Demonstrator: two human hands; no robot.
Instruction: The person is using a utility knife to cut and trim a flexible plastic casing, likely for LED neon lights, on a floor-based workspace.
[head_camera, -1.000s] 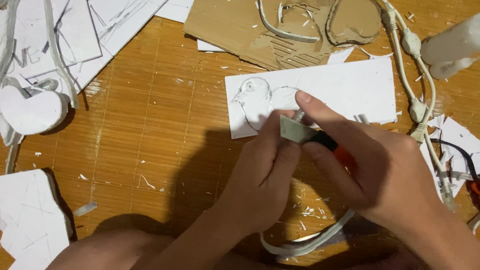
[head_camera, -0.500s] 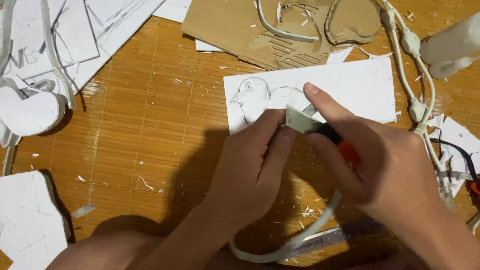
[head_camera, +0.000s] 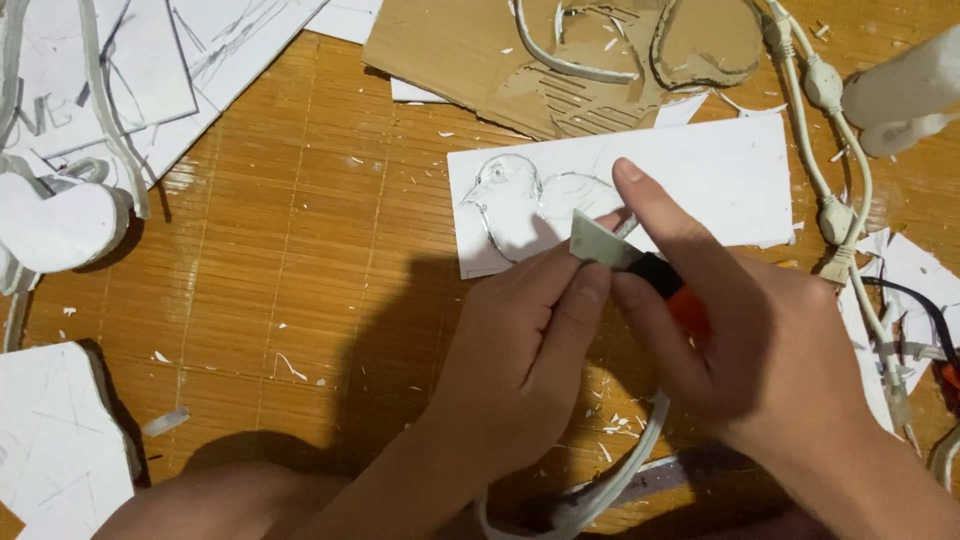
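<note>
Change: against the view half a second back, both hands sit at much the same spot over the lower left part of the white foam sheet (head_camera: 690, 185); the loose white strip (head_camera: 600, 485) below them has shifted a little.
Right hand (head_camera: 760, 340): fingers closed round a craft knife (head_camera: 640, 268) with a black-and-orange handle, forefinger stretched out along it over the sheet.
Left hand (head_camera: 520, 350): fingers curled narrow, thumb and forefinger tips pressed on the knife's grey blade end.
Foam sheet: one, flat on the bamboo mat (head_camera: 280, 290), with a bird outline (head_camera: 515, 200) on its left part; the hands cover its lower edge.
Above sheet: one torn cardboard piece (head_camera: 470, 55), touching the sheet's top edge.
Right of sheet: white cable with inline plugs (head_camera: 835, 150), two visible.
Left of sheet, well apart: white foam offcuts (head_camera: 60, 220), several; exact count unclear.
Mat: small white shavings scattered.
</note>
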